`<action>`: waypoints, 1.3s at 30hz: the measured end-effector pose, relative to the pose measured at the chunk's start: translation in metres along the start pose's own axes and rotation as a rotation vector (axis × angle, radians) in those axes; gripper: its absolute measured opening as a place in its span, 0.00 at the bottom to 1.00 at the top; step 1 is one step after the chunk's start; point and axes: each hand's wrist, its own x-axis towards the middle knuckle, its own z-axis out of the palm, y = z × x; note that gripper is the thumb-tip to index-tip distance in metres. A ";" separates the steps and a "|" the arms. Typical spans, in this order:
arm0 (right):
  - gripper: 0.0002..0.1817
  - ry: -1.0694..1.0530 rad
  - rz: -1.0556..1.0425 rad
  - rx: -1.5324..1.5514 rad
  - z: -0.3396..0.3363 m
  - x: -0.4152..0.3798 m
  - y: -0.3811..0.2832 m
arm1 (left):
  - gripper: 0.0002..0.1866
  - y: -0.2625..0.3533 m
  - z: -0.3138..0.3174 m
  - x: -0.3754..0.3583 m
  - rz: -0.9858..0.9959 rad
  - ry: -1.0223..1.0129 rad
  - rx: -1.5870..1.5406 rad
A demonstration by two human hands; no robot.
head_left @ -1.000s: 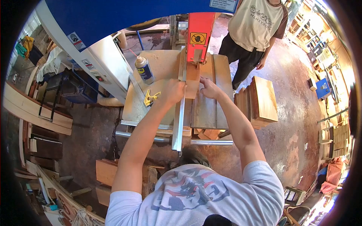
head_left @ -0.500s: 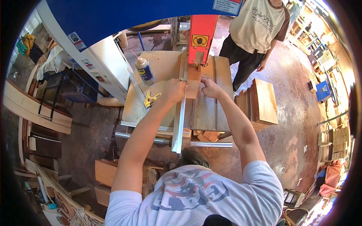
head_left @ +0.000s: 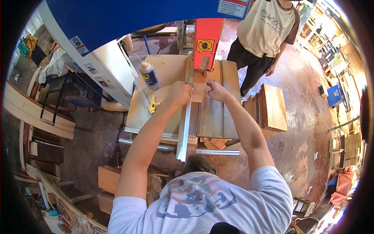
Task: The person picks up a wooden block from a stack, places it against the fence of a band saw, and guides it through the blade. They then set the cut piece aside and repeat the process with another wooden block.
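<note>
A light-brown wood block (head_left: 200,90) lies on the band saw table (head_left: 163,62), against the right side of the long metal fence (head_left: 184,132). Its far end reaches under the red blade guard (head_left: 203,33); the blade's contact with it is hard to make out. My left hand (head_left: 180,93) is closed over the fence, its fingertips at the block's left edge. With fingers curled, my right hand (head_left: 217,91) presses the block's right side near the guard. Left of my left hand are a yellow spring clamp (head_left: 155,105) and a blue-and-yellow spray can (head_left: 150,76).
The saw's blue housing (head_left: 148,15) overhangs the table. Another person (head_left: 265,31) stands beyond its right side. Stacked wood blocks (head_left: 274,107) stand at the right, and more boards (head_left: 108,179) lie low at the left. A metal rail (head_left: 218,152) runs along the table's front.
Both hands and the wood block sit slightly farther forward toward the red guard. The view has shifted a little. The grip looks the same.
</note>
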 end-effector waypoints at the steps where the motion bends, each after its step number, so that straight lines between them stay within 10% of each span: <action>1: 0.57 0.000 -0.006 -0.001 -0.001 0.002 0.001 | 0.11 -0.001 0.000 0.001 0.004 -0.001 0.005; 38: 0.37 0.045 0.053 -0.276 -0.026 0.047 0.034 | 0.11 -0.035 0.004 0.030 -0.077 0.032 0.032; 39: 0.35 0.099 0.176 0.108 -0.028 0.053 0.049 | 0.12 -0.044 -0.002 0.019 -0.081 0.106 -0.005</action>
